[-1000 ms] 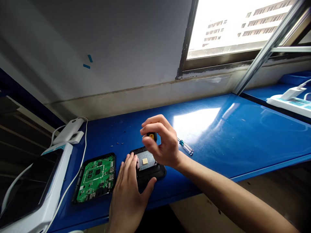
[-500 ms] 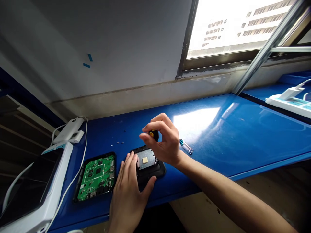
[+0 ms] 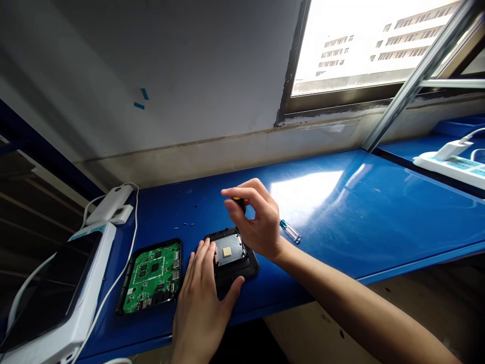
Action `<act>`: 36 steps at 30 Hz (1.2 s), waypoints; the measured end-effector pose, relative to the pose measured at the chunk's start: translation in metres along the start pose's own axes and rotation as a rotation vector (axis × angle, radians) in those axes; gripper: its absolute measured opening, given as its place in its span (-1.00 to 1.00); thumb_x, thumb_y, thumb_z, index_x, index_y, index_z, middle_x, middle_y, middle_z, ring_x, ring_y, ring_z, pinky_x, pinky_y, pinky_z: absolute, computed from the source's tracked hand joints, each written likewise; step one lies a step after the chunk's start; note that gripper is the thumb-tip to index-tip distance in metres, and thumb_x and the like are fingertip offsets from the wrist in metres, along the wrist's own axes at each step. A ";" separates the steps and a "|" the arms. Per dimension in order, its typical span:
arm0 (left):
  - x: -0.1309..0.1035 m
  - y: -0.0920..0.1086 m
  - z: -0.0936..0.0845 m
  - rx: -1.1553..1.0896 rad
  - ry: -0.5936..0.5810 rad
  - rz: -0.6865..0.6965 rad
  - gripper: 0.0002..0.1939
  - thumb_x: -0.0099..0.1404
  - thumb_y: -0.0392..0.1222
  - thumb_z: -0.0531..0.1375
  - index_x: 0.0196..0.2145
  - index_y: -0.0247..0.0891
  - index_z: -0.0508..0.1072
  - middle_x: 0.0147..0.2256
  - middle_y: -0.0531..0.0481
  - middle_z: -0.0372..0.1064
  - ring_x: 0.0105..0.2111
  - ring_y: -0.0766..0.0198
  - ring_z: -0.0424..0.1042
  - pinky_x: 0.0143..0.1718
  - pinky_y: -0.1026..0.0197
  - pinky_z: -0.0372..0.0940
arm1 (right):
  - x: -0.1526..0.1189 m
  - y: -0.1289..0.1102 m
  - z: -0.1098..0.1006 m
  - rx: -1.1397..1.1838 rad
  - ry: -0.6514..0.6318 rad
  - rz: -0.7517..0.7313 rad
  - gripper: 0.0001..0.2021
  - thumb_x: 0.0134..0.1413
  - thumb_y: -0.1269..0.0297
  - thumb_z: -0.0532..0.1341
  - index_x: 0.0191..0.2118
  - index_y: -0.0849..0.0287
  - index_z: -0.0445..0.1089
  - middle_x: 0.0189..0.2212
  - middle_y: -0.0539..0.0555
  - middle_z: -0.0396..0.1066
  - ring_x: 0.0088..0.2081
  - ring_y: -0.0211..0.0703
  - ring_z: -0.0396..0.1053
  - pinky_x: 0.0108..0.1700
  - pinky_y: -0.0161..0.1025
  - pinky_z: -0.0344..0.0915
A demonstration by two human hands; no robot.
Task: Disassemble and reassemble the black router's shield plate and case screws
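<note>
My right hand (image 3: 259,217) is closed around the dark, yellow-marked handle of a screwdriver (image 3: 239,202), above the right part of a black casing (image 3: 248,265). The tool's lower end is hidden by the hand. A metal plate (image 3: 235,243) with a pale square pad (image 3: 227,252) lies inside the casing. My left hand (image 3: 202,298) rests flat on the casing's left side, its thumb spread along the near edge. To the left, a green circuit board (image 3: 151,278) sits in a black shell.
Several small screws (image 3: 185,224) lie behind the casing. Clear-handled screwdrivers (image 3: 290,231) lie to the right on the blue table (image 3: 341,217). A white device with a dark screen (image 3: 53,288), a cable and a white power strip (image 3: 108,202) stand left.
The fingers of my right hand have shifted slightly around the screwdriver handle, which shows less now. My left hand remains on the casing. The view has moved a little.
</note>
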State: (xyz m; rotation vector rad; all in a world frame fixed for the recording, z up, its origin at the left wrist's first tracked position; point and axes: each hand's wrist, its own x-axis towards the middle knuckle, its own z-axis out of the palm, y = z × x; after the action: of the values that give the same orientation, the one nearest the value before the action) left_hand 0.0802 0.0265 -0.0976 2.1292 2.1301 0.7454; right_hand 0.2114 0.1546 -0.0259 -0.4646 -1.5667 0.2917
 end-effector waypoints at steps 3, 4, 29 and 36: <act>0.001 0.001 -0.001 -0.012 -0.001 -0.006 -0.29 0.42 0.19 0.11 0.34 -0.25 0.08 0.36 -0.32 0.17 0.38 -0.13 0.11 0.29 -0.32 0.22 | -0.005 0.003 0.001 0.119 -0.028 0.117 -0.74 0.45 0.36 -0.01 -0.02 0.07 0.42 -0.27 0.03 0.49 -0.37 -0.30 0.45 -0.34 -0.28 0.42; 0.001 0.001 -0.001 -0.011 -0.003 -0.006 -0.29 0.42 0.19 0.11 0.35 -0.25 0.08 0.36 -0.32 0.17 0.38 -0.13 0.11 0.29 -0.32 0.23 | -0.007 0.004 0.001 0.155 -0.041 0.142 -0.72 0.46 0.35 -0.05 -0.02 0.07 0.40 -0.26 0.03 0.51 -0.34 -0.29 0.48 -0.32 -0.27 0.44; 0.001 0.001 -0.001 -0.015 0.008 0.002 -0.29 0.43 0.16 0.11 0.35 -0.27 0.07 0.35 -0.33 0.18 0.38 -0.13 0.12 0.27 -0.31 0.26 | -0.007 0.002 0.001 0.190 -0.015 0.200 -0.74 0.46 0.30 -0.01 0.04 0.03 0.39 -0.24 0.01 0.52 -0.35 -0.28 0.54 -0.28 -0.24 0.52; 0.001 0.001 -0.001 -0.012 -0.003 -0.004 -0.27 0.42 0.17 0.12 0.36 -0.26 0.06 0.37 -0.32 0.16 0.39 -0.14 0.09 0.30 -0.33 0.21 | -0.004 0.003 -0.001 0.027 0.002 0.049 -0.90 0.27 0.21 0.29 -0.16 0.09 0.47 -0.26 0.05 0.42 -0.32 -0.22 0.46 -0.33 -0.23 0.46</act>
State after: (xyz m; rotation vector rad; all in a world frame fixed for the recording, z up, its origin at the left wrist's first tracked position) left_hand 0.0810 0.0273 -0.0963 2.1183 2.1223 0.7525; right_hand 0.2124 0.1557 -0.0305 -0.4833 -1.5488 0.3493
